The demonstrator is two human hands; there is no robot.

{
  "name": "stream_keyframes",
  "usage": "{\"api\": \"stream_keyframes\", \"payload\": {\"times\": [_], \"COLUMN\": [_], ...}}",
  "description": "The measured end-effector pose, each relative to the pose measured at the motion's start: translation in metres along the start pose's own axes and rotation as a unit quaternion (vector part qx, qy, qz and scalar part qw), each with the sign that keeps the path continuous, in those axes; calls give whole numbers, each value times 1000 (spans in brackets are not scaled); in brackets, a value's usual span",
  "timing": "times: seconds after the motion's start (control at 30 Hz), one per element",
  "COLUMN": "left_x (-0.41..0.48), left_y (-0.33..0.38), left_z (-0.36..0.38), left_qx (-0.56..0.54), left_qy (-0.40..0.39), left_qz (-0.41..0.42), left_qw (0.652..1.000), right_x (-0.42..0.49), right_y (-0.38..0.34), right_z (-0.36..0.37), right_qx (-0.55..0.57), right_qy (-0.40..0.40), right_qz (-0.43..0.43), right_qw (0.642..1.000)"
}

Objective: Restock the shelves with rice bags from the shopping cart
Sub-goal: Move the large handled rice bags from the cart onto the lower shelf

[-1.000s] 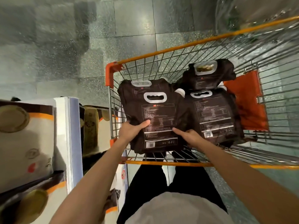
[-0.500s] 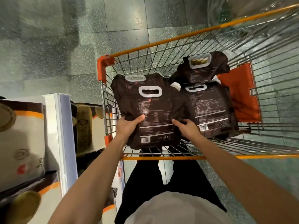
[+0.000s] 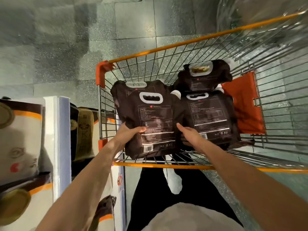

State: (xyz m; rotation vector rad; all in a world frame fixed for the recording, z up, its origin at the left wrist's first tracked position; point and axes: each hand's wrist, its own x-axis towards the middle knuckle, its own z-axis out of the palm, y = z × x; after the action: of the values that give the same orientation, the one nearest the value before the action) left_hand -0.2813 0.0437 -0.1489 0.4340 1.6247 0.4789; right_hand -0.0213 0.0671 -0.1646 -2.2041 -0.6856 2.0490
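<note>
A dark brown rice bag (image 3: 150,114) with a white handle cut-out stands in the near left of the wire shopping cart (image 3: 166,165). My left hand (image 3: 128,133) grips its lower left edge, thumb across the label. My right hand (image 3: 188,135) holds its lower right edge, fingers tucked behind it. A second brown bag (image 3: 211,114) lies to the right, and a third (image 3: 205,77) sits behind that one. Part of another bag's white handle (image 3: 135,84) shows behind the held bag.
An orange child-seat flap (image 3: 245,105) hangs on the cart's right side. At the left stands a white shelf upright (image 3: 56,139) with cream and brown rice bags (image 3: 20,135) stacked beside it. Grey tiled floor lies beyond the cart.
The held bag has tipped up slightly toward me between both hands. The view has shifted a little, with the cart sitting lower and nearer.
</note>
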Motion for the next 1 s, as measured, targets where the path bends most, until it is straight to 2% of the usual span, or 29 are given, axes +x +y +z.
{"api": "stream_keyframes", "payload": {"times": [0.17,0.37,0.57,0.67,0.77,0.83,0.93,1.0], "left_x": [-25,-89,-112,-111,-111,-113,-113,-105], "left_y": [18,66,73,68,68,66,61,57], "left_z": [7,-4,2,20,34,37,47,66], "left_qx": [68,161,200,203,219,190,50,11], "left_qy": [60,142,319,339,334,300,148,52], "left_qz": [80,160,121,94,103,113,132,115], "left_qw": [993,963,919,914,911,928,979,992], "right_x": [-5,-30,-55,-54,-51,-51,-60,-67], "right_y": [-10,-40,-68,-66,-58,-53,-49,-42], "right_z": [-2,11,32,21,4,-6,-17,-25], "right_qx": [108,118,61,69,102,95,88,86], "right_qy": [-95,-196,-269,-280,-269,-249,-297,-341], "right_qz": [37,7,-72,-88,-98,-108,-104,-109], "right_qw": [989,973,958,954,953,958,945,930]}}
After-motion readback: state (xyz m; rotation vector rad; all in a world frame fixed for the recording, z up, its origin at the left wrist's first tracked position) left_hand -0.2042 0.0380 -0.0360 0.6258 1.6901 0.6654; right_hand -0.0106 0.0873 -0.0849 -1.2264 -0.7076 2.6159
